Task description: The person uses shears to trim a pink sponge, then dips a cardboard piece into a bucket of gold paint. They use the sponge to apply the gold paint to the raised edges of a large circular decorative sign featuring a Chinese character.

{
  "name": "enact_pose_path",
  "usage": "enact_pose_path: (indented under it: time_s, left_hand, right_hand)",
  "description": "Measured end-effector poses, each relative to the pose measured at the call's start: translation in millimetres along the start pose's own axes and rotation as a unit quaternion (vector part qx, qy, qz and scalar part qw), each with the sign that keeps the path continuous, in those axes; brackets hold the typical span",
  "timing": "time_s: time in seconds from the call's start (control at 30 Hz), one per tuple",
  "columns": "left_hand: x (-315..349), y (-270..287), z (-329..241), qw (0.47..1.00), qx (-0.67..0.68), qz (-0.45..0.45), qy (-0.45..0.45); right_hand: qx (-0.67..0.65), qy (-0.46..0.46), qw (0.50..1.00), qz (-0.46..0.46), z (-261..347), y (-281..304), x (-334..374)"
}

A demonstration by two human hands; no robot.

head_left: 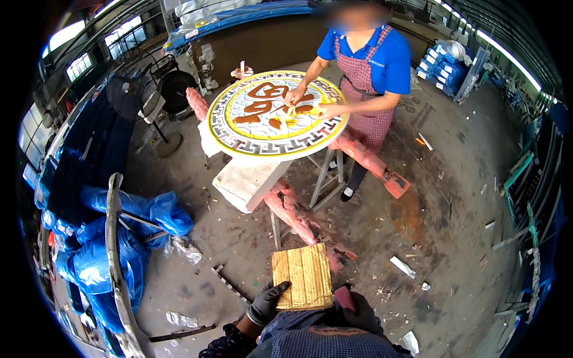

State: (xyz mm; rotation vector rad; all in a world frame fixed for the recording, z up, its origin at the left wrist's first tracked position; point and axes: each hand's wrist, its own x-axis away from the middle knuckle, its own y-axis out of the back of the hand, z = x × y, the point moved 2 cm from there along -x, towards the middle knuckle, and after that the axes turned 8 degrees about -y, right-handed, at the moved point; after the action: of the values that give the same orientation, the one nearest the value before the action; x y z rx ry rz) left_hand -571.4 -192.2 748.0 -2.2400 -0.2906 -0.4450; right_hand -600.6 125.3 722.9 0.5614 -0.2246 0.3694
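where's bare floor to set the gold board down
For the gold board, mostly bare floor between the white scrap and right rack; likewise between the white block and bracket. Crowded: the panel under the co-worker's hands, and the left side, heaped with blue wrap.

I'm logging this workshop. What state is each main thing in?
Left hand: gloved, holding gold panel
Gold panel: held, ridged face showing
Right hand: gloved, holding red block
Red block: held
Round board: raised, patterned side up
Fan: upright; running or not, unclear
Blue plastic: crumpled, heaped
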Motion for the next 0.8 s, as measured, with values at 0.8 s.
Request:
enact_pose_path:
  time_s: [0.8]
  left_hand:
    - [-268, -458, 291, 0.960, 0.014, 0.162, 0.229]
  right_hand:
    - [-0.203, -0.021, 0.968, -0.145, -159, 428, -102]
